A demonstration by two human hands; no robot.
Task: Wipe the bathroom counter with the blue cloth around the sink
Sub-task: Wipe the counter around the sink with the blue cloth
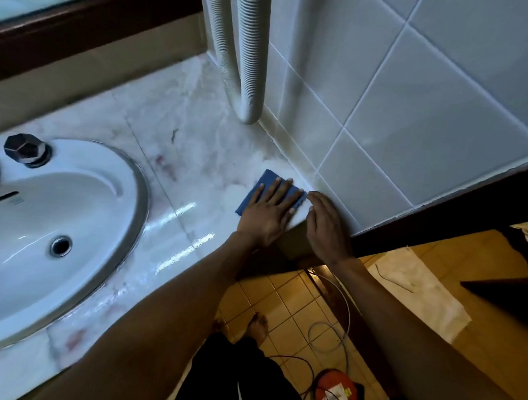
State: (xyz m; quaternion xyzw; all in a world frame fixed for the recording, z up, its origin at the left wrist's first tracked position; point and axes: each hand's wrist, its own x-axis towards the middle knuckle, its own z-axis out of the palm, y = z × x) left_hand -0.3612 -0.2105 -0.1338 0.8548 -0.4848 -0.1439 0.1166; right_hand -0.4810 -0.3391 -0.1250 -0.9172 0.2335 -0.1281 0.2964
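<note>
A folded blue cloth [264,181] lies on the white marble counter [180,140], at its right end close to the tiled wall. My left hand [269,214] presses flat on the cloth with fingers spread, covering most of it. Just to its right, my right hand [327,224] rests on the counter's front corner against the wall, fingers loosely together and holding nothing. The oval white sink [72,220] is set into the counter at the left, well apart from the cloth.
A dark tap knob [26,150] stands on the sink's back rim. Two ribbed white hoses [251,61] hang down to the counter's back right corner. The grey tiled wall [414,100] bounds the right side. On the floor below lie a red reel [336,393], a cable and a white towel [417,287].
</note>
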